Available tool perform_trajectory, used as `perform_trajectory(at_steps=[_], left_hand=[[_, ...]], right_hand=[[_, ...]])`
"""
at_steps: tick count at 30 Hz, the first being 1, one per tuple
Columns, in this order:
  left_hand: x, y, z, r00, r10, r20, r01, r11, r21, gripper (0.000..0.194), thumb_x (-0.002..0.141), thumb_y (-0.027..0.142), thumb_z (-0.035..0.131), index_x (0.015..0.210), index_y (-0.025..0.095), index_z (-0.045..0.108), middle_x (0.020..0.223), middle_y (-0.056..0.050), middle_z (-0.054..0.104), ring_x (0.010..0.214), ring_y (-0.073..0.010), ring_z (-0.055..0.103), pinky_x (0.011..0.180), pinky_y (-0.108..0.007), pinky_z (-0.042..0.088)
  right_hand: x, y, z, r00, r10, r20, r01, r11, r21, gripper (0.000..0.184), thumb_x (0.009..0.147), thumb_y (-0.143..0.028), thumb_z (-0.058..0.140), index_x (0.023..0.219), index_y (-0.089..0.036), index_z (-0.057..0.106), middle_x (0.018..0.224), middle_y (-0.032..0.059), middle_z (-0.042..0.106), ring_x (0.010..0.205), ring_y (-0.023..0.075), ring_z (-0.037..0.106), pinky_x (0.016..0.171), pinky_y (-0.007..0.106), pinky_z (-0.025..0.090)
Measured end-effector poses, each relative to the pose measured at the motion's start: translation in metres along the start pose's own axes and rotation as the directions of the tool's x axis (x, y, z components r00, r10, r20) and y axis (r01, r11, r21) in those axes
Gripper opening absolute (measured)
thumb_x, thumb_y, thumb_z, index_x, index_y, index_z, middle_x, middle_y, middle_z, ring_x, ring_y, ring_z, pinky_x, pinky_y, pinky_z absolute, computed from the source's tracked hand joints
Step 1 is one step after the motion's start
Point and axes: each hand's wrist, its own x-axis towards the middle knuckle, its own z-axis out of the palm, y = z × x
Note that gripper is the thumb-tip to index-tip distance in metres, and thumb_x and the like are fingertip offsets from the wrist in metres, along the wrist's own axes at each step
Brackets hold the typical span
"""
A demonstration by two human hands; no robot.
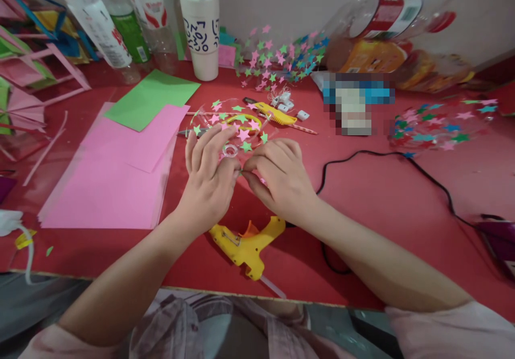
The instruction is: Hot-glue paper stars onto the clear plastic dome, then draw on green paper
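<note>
My left hand (211, 179) and my right hand (281, 174) meet over the middle of the table. Thumb and forefinger of each are pinched together around a small green piece (241, 173), mostly covered by the fingertips, so its shape cannot be told. Just beyond the fingers lies a loose tangle of clear strands with pink and green stars (244, 134). A clear ring, like a tape roll (230, 151), sits close to my left fingers. Below my hands, a yellow glue gun (245, 247) rests on its side with a clear glue stick (273, 286) poking out of it.
Pink sheets (104, 187) and a green sheet (155, 99) lie left. A yellow cutter (276, 113) is behind the stars. A white tumbler (200, 31), plastic bottles (98, 26) and more star strands (277, 61) line the wall. A black cable (362, 152) curves along the right.
</note>
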Motion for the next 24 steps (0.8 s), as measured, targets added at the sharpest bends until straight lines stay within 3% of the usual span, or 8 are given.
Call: perform_trajectory(at_steps=[7,15,24], left_hand=[[0.006,-0.004,-0.009,0.999,-0.04,-0.009,0.04,0.999,-0.015,0.011,0.091,0.025,0.051,0.099,0.025,0.058,0.137,-0.008,0.051,0.133,-0.0284,0.041,0.115,-0.056,0.024],[0.007,-0.008,-0.013,1.0,-0.006,0.007,0.006,0.998,-0.055,0.017,0.091,0.017,0.048,0.102,0.022,0.06,0.134,-0.012,0.051,0.127,-0.0276,0.047,0.105,-0.05,0.04],[0.006,-0.002,-0.013,0.999,0.01,0.04,-0.01,1.0,0.005,0.025,0.08,0.024,0.064,0.103,0.029,0.057,0.135,-0.009,0.051,0.129,-0.0325,0.045,0.111,-0.059,0.032]], right_hand=[[0.0,0.0,-0.002,0.999,0.012,-0.031,-0.013,0.999,-0.035,0.01,0.091,-0.019,0.048,0.086,-0.021,0.057,0.083,0.0011,0.059,0.081,0.0164,0.05,0.087,0.036,0.035],[0.0,0.002,-0.003,0.991,-0.041,-0.124,0.027,0.993,-0.111,0.009,0.091,-0.021,0.051,0.095,-0.021,0.059,0.086,0.0015,0.06,0.082,0.0161,0.052,0.081,0.034,0.035],[0.0,0.008,-0.011,0.99,0.021,-0.137,-0.034,0.995,-0.094,0.017,0.09,-0.018,0.046,0.1,-0.024,0.06,0.088,0.0017,0.059,0.088,0.0182,0.054,0.081,0.037,0.034]])
